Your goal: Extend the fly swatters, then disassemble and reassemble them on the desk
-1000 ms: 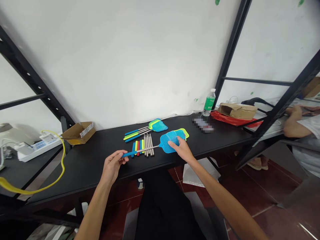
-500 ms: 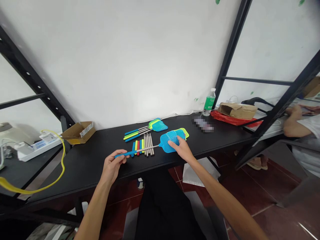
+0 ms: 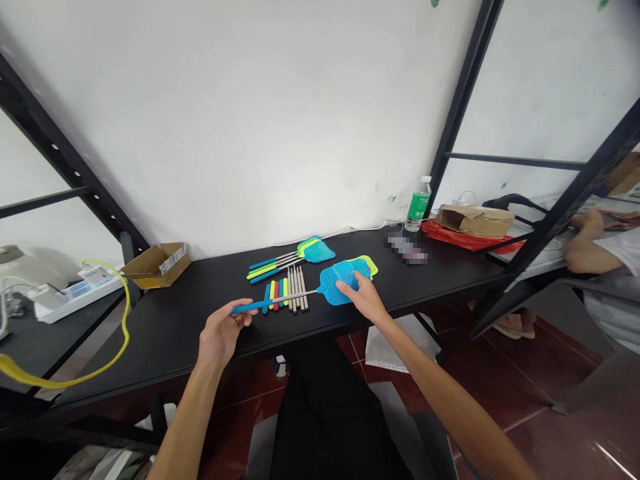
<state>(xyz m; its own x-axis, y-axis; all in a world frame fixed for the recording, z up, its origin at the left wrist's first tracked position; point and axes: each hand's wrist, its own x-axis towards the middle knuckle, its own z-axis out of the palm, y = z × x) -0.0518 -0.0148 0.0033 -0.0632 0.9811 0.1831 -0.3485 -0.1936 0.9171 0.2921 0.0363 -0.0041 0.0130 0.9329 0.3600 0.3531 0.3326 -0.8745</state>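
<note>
A blurred patch point(image 3: 406, 249) masked an object near the back edge of the black desk point(image 3: 150, 340), and a black shelf upright point(image 3: 565, 200) cut across a co-worker's forearm point(image 3: 587, 252) at far right, leaving unclear what that hand held. Toward the desk's middle, a person's left hand point(image 3: 221, 333) gripped, fingers curled closed, the blue handle of a blue fly swatter point(image 3: 340, 285), its thin metal shaft passing over a row of loose coloured handles and metal rods point(image 3: 290, 293). The right hand point(image 3: 365, 298) lay on the swatter's mesh head with fingers spread, covering part of it; whether they pinched the mesh could not be told. A yellow-green swatter head point(image 3: 369, 265) showed just behind. Assembled swatters point(image 3: 315, 251) lay nearer the back edge, beside a green-labelled water bottle point(image 3: 419, 205) and a cardboard carton point(image 3: 475, 221) on a red plastic bag point(image 3: 450, 239). A small cardboard box point(image 3: 157, 265) sat at the left end.
</note>
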